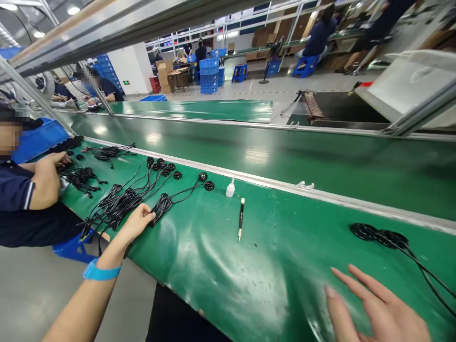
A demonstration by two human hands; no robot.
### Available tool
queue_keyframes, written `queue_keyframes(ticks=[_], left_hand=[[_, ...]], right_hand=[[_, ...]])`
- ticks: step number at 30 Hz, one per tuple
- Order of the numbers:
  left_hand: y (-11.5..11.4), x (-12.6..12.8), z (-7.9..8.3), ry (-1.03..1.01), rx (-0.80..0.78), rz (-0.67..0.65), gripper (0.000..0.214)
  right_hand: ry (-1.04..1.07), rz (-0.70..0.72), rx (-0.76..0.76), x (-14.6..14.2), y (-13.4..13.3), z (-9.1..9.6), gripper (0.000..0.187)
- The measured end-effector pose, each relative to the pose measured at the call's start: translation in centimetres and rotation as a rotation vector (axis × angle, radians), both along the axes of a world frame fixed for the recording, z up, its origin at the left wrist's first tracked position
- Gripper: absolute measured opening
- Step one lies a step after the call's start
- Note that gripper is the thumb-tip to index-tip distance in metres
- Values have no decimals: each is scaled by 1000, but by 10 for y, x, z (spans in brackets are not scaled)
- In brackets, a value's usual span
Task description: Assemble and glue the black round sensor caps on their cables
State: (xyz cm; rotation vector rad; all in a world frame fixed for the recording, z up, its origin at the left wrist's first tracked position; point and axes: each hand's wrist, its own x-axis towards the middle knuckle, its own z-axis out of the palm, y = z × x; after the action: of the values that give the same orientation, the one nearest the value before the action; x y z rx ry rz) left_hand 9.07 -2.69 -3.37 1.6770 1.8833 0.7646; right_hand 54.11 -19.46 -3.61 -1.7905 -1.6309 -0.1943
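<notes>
My left hand, with a blue band on the wrist, pinches the near end of a coiled black cable lying on the green bench. Two leads run from that coil to small round black pieces. At the lower right, my right hand hovers over the bench, fingers spread and holding nothing. Beyond it lie two joined-looking black discs whose cables leave the view at right. Between the hands are a small white dropper bottle and a black pen-like tool with pale ends.
More coiled black cables lie left of my left hand. A co-worker's arm reaches over the bench at far left, near a blue bin. A metal rail borders the bench's far side; a metal beam crosses overhead.
</notes>
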Motion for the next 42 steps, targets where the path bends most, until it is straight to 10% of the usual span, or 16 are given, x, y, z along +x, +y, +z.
queue_keyframes(ticks=[5, 10, 17, 26, 31, 36, 42], left_hand=[[10, 2, 24, -192, 115, 49, 25], [-32, 37, 57, -383, 78, -59, 24], [-86, 106, 75, -476, -412, -1146, 16], [-40, 114, 32, -72, -155, -587, 43], [-34, 143, 19, 65, -94, -785, 68], [-37, 163, 23, 78, -165, -898, 44], [-38, 153, 32, -208, -423, -909, 34]], right_hand=[[-45, 130, -41, -31, 4, 3, 30], [493, 315, -382, -67, 0, 1, 26], [1501, 420, -768, -139, 18, 20, 49], [803, 465, -848, -54, 4, 75, 41], [902, 462, -844, -30, -9, 93, 42], [1254, 552, -745, -35, -13, 95, 41], [1355, 101, -410, -23, -14, 86, 51]])
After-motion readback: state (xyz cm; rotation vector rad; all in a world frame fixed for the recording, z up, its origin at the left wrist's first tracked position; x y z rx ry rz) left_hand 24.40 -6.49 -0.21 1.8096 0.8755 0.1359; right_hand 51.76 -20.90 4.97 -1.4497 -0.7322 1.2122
